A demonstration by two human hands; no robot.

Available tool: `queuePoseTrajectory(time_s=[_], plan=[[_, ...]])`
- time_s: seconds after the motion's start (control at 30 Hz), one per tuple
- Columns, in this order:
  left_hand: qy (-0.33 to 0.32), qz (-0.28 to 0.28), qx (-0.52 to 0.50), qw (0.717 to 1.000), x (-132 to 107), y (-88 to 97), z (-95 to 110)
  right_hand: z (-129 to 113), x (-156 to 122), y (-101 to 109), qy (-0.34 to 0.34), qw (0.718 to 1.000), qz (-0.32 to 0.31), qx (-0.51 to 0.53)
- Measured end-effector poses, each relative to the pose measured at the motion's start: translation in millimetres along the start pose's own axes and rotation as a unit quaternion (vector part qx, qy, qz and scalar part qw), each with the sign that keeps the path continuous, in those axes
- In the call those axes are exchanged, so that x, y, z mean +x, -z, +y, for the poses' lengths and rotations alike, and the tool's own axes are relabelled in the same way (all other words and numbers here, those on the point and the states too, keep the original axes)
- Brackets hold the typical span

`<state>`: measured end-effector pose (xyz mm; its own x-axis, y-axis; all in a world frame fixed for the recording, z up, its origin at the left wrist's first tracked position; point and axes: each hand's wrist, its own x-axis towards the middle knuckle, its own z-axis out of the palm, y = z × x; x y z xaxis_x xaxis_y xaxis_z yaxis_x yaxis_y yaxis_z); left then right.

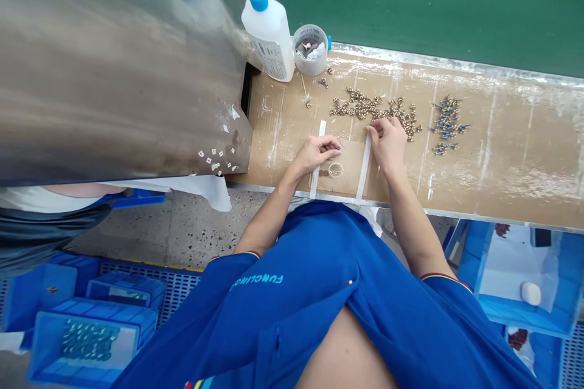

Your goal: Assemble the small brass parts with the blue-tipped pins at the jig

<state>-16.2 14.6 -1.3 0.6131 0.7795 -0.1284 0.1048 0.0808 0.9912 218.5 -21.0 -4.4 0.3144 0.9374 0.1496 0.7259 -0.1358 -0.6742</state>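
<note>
My left hand (318,153) is closed in a pinch over the cardboard-covered bench (502,176). A thin sliver shows by its fingertips, too small to name. Just below those fingers lies a small clear ring-shaped dish (336,170). My right hand (389,138) is pinched at the near edge of a pile of small brass-coloured metal parts (360,104); what its fingers hold, if anything, is hidden. Two white tape strips (321,128) (364,169) run across the cardboard near my hands. Farther right sits a second group of metal parts with blue pieces (447,118).
A white bottle with a blue nozzle (269,36) stands beside a tape-roll cup with scraps (311,51). A large metal panel (123,73) borders the left, with small white stickers (215,161). Blue bins (86,340) are on the floor; another person (50,219) is at left.
</note>
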Motion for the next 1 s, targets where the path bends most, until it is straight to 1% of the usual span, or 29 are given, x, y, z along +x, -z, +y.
queuePoseTrajectory(time_s=[0.1, 0.2, 0.27, 0.33, 0.43, 0.57, 0.67, 0.73, 0.8, 0.9, 1.0], plan=[[0.001, -0.001, 0.0, 1.0, 0, -0.1, 0, -2, 4, 2, 0.004, 1.0, -0.015, -0.027], [-0.002, -0.002, -0.003, 1.0, 0, -0.3, 1, -9, 8, 8, 0.001, 0.994, -0.062, -0.088], [-0.006, 0.0, -0.005, 1.0, 0, -0.5, 2, -17, 9, 12, -0.009, 0.982, -0.102, -0.157], [-0.008, 0.002, -0.007, 1.0, 0, -0.7, 2, -25, 8, 14, -0.017, 0.966, -0.128, -0.222], [-0.009, 0.004, -0.01, 1.0, 0, -1.2, 3, -30, 4, 13, -0.001, 0.955, -0.129, -0.268], [-0.011, 0.006, -0.012, 1.0, -1, -2.0, 3, -19, 3, 14, 0.023, 0.957, -0.099, -0.27], [-0.013, 0.008, -0.009, 1.0, 0, -2.3, 3, -5, 6, 23, 0.018, 0.972, -0.08, -0.22], [-0.017, 0.01, -0.005, 1.0, 0, -2.2, 3, 3, 7, 30, -0.001, 0.989, -0.067, -0.134], [-0.02, 0.01, 0.003, 1.0, 0, -2.0, 4, 7, 5, 36, -0.036, 0.998, -0.053, -0.022], [-0.025, 0.01, 0.021, 0.999, 0, -1.9, 5, 5, -6, 38, -0.077, 0.989, -0.037, 0.121], [-0.034, 0.014, 0.039, 0.999, -1, -2.5, 5, -6, -22, 31, -0.08, 0.972, -0.023, 0.218]])
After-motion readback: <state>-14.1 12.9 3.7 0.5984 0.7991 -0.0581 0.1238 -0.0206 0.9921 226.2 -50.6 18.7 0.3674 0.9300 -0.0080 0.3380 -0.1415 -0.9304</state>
